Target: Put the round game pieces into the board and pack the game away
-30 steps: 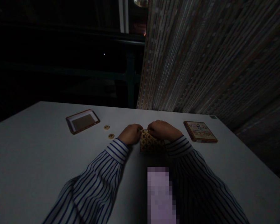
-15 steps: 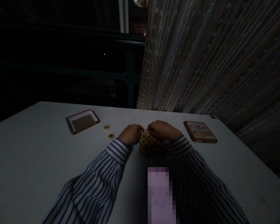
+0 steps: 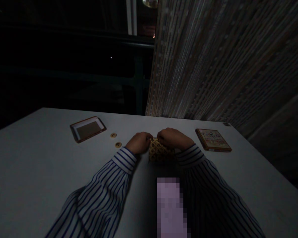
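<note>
Round xiangqi pieces (image 3: 156,149) with dark characters are packed in rows in a block on the table in front of me. At the block's far left corner is my left hand (image 3: 139,142), its fingers bent and closed, tips touching the edge. My right hand (image 3: 175,138) reaches over the far right part, fingers curled down onto the pieces and covering several of them. What either hand's fingertips pinch is hidden. Two loose xiangqi pieces, a far one (image 3: 113,135) and a nearer one (image 3: 118,145), lie flat left of my left hand.
An open shallow box (image 3: 77,135) stands at the far left of the white table (image 3: 72,172). To the right lies a flat lid with printed characters (image 3: 213,140). A pixelated pinkish rectangle (image 3: 170,208) is nearest me. Beyond the table's edge hangs a string curtain (image 3: 201,59).
</note>
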{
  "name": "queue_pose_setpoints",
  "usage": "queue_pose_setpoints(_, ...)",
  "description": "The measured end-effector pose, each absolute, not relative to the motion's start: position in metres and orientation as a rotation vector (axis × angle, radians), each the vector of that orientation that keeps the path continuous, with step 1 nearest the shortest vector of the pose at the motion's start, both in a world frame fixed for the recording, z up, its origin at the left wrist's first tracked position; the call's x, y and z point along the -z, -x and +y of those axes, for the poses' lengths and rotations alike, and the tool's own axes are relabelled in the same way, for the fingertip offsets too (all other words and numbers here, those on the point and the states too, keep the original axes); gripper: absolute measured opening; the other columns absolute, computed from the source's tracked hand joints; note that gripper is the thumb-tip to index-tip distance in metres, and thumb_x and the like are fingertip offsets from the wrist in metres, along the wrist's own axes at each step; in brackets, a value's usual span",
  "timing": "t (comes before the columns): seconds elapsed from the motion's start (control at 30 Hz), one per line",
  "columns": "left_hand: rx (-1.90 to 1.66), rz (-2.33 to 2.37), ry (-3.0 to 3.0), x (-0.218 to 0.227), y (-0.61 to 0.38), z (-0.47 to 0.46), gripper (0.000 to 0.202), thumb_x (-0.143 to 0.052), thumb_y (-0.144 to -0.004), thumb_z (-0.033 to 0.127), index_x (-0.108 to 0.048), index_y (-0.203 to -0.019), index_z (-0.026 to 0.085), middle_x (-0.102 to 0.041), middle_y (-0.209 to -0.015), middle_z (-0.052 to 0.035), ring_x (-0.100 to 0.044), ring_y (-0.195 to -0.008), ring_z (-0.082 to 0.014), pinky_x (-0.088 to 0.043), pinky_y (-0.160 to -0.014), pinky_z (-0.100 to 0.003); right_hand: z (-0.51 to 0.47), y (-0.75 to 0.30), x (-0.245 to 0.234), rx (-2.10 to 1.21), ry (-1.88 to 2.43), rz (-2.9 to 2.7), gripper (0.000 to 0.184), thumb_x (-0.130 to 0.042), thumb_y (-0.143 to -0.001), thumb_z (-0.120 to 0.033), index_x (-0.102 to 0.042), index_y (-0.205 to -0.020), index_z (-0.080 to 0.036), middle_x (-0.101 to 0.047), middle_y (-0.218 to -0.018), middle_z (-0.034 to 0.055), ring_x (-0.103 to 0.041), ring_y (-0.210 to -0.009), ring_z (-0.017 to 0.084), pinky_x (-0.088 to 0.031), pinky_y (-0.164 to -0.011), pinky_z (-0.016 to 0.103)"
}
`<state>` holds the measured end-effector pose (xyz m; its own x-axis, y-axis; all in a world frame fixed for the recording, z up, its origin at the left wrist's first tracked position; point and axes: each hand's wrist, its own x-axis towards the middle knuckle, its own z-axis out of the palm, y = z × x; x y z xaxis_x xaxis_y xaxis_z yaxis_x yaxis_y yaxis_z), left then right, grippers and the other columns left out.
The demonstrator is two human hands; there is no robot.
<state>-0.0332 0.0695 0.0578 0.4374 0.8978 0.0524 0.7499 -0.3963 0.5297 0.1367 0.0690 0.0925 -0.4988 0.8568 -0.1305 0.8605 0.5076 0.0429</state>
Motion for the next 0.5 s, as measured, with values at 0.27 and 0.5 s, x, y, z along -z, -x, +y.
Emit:
queue_pose_setpoints(0.27,-0.455,1.412,-2.284,-0.060,0.034,0.069,0.031,-0.045,-0.076,0.019,-0.063,-0.101,0.020,-0.067,-0.095,-0.0060,-0.059,-0.090,-0.0173,-0.042,-0.079,-0.024,0.068,-0.136,-0.098,0.039,-1.527,2.576,0.028,-0.041,-0.080,-0.027,-0.063,-0.096,-0.021,-0.064,-0.095,0.0101,-0.058,-0.086,0.021,-0.040,-0.068,0.027)
queue_pose_setpoints(0.5,-0.493,1.428,-2.283,-0.061,0.036,0.070,0.032,-0.044,-0.076,0.018,-0.061,-0.103,0.018,-0.065,-0.100,-0.0066,-0.058,-0.094,-0.0177,-0.042,-0.083,-0.025,0.066,-0.143,-0.108,-0.004,-1.601,2.568,0.030,-0.039,-0.082,-0.028,-0.060,-0.102,-0.021,-0.063,-0.100,0.0095,-0.057,-0.089,0.021,-0.039,-0.070,0.028)
